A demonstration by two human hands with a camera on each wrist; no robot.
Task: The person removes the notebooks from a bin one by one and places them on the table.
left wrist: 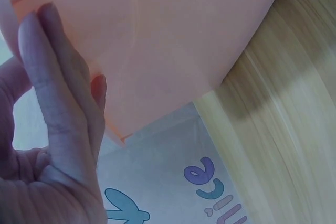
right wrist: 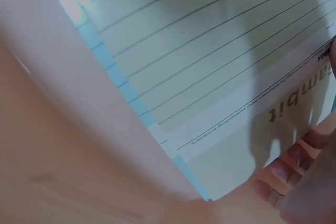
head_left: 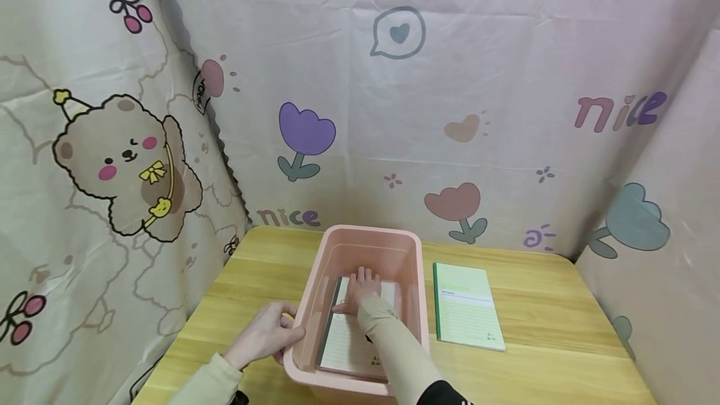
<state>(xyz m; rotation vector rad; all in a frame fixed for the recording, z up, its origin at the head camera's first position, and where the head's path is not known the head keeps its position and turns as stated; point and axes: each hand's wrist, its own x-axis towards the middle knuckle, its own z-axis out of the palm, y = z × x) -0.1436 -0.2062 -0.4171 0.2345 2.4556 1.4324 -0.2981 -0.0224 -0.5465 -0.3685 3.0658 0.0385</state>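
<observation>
Notebook (head_left: 350,342) under spread right fingers (head_left: 362,280), left fingers (left wrist: 68,103) pinching bin rim (head_left: 421,280), title (right wrist: 299,98) in right wrist view only

A wooden table (head_left: 540,305) stands before a pale cloth (head_left: 349,67), printed with a bear (head_left: 126,167) at left and a purple tulip (head_left: 306,133) farther right.

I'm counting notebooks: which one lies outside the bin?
The green-spined notebook on the table, right of the pink bin; the other notebook lies inside, under the right hand.
</observation>
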